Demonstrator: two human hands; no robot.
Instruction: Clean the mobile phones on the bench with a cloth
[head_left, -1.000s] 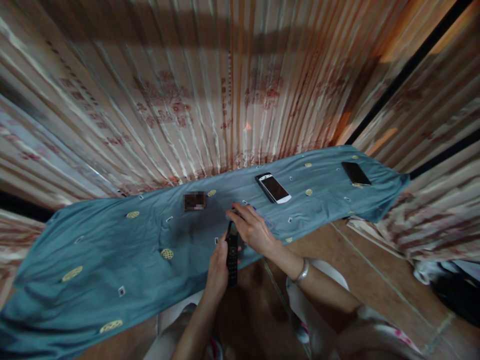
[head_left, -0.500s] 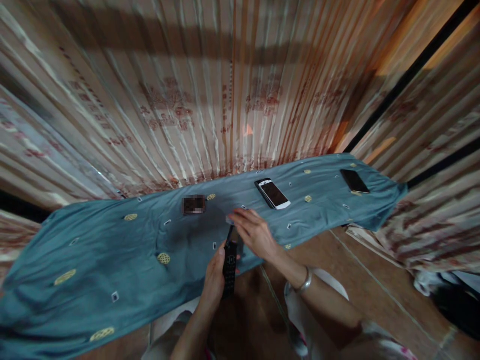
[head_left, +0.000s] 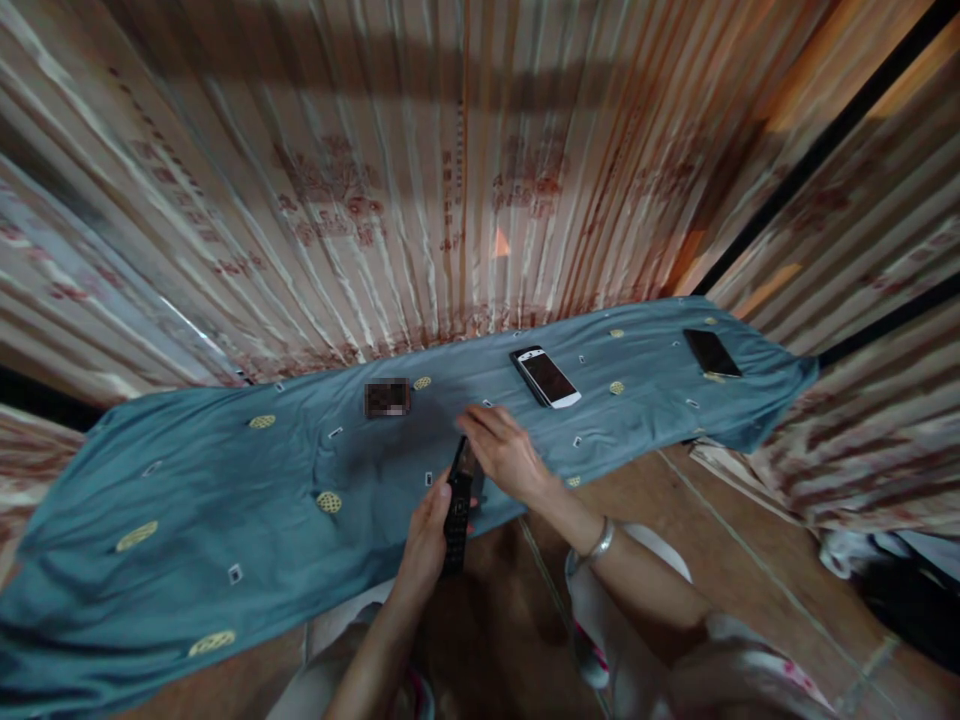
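My left hand is closed around the lower half of a black flip phone, which is unfolded with its keypad facing up. Over the phone's upper half, the fingers of my right hand are bent and pressed together at the screen end. Whatever is pinched in those fingertips, if anything, is blurred. A silver bangle circles the right wrist. Beyond my hands, a white-fronted smartphone lies on the blue cloth. To the left lies a small dark item, its details pixelated.
A dark tablet or large phone rests near the cloth's right end. Behind the cloth-covered surface hangs a patterned curtain. Dark poles slant across the right side. A black bag-like thing sits on the tiled floor.
My right hand has shifted slightly up along the phone, and a small pale bit at its fingertips no longer shows clearly. The left hand keeps its hold; the view has tilted slightly.
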